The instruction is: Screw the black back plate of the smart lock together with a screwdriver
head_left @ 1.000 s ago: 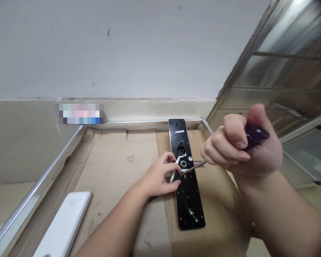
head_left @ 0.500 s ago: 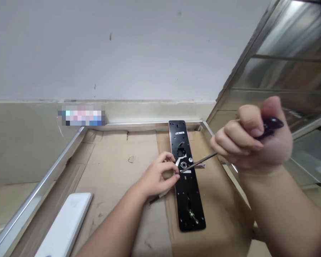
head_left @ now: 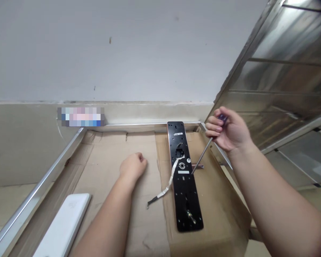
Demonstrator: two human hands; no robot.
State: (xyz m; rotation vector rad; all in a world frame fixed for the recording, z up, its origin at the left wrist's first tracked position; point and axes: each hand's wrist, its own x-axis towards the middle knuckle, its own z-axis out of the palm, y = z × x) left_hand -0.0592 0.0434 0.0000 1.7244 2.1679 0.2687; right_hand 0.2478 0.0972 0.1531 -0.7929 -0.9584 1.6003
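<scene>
A long black lock plate (head_left: pixel 186 192) lies lengthwise on a raised piece of cardboard (head_left: pixel 219 200). A white ribbon cable (head_left: pixel 168 185) trails from its middle down to the left. My right hand (head_left: pixel 228 134) is closed round a dark-handled screwdriver (head_left: pixel 203 157), whose thin shaft slants down to the plate's right edge. My left hand (head_left: pixel 132 167) rests on the cardboard to the left of the plate, fingers curled in, apart from the cable and the plate.
A white oblong cover (head_left: pixel 62 225) lies at the lower left on the cardboard sheet (head_left: pixel 109 171). A metal frame rail (head_left: pixel 40 189) runs along the left and back. Shiny metal panels (head_left: pixel 280 78) rise at the right.
My left hand let go of the ribbon cable and drew back to the left. My right hand moved away from the camera, the screwdriver tip swinging to the plate's right edge.
</scene>
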